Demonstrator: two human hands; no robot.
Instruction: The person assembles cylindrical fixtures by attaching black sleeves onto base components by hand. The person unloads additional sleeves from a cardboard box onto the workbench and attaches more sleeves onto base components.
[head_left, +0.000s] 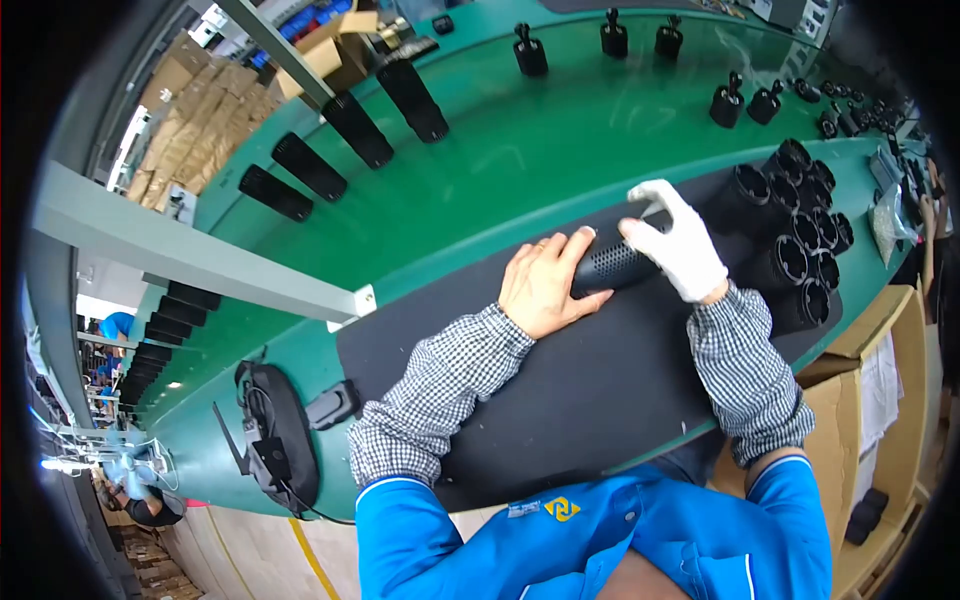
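A black cylinder with a perforated wall (612,264) lies on its side over the dark mat (560,410). My bare left hand (545,285) is wrapped round its left end, thumb on the near side and fingers over the top. My right hand (682,245), in a white glove, grips the right end with thumb and forefinger. That end is partly hidden by the glove. Close to my right hand, several open black cylinders (790,258) stand upright in a group on the mat.
Beyond the mat runs a green conveyor belt (560,140) with black cylinders (412,100) and smaller black parts (530,50). A grey post (220,255) crosses at left. A black bag (270,435) lies left of the mat. At right stands an open cardboard box (835,420).
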